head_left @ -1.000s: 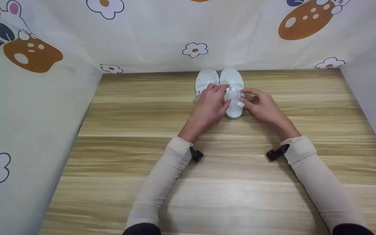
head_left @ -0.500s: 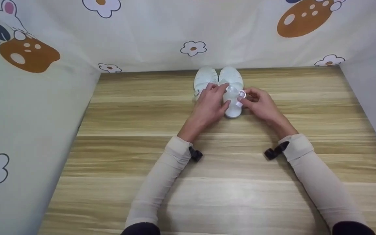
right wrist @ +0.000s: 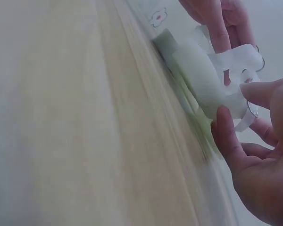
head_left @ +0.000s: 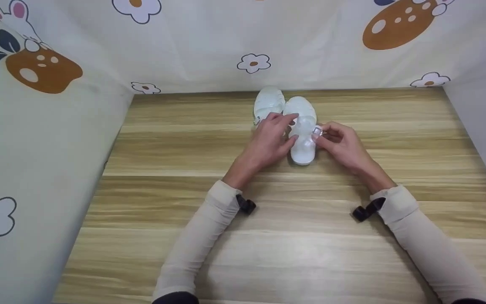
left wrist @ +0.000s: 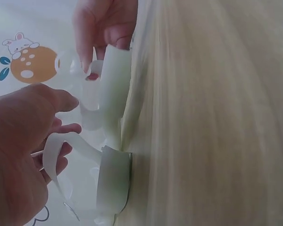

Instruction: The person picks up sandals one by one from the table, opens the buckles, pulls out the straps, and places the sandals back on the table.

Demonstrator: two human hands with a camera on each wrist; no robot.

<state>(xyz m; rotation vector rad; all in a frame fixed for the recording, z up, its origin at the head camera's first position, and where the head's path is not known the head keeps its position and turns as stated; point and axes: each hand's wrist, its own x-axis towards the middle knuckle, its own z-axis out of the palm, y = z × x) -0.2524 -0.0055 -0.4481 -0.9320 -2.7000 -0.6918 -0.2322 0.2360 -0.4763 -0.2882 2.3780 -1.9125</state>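
Head view: wood-grain surface (head_left: 285, 253), streaked pale and brown, a bright sheen at the near middle. Cloth walls (head_left: 201, 55) rise at the back and sides, printed with flowers, orange fruit and a rabbit. Two pale sandals near the back wall, toes toward it: left sandal (head_left: 269, 99) just beside the cloth, right sandal (head_left: 303, 155) set slightly nearer the person. Left hand (head_left: 266, 139) covers the rear of the left sandal; its thumb and forefinger stand apart at the right sandal's inner edge, gripping nothing that shows. Right hand (head_left: 344, 145) pinches the buckled strap (head_left: 317, 130) at the outer side between thumb and forefinger. Beige sleeves (head_left: 203, 230), a black wrist device (head_left: 247, 205) at each cuff.

Left wrist view: sandals upright on their soles, seen from the heel end, cloth behind. A loose strap (left wrist: 52, 155) from the nearer sandal loops across the left hand's lower fingers, partly hiding them.

Right wrist view: right hand's fingertips at strap and heel; left hand beyond, fingers reaching down behind the straps. Surface blurred.
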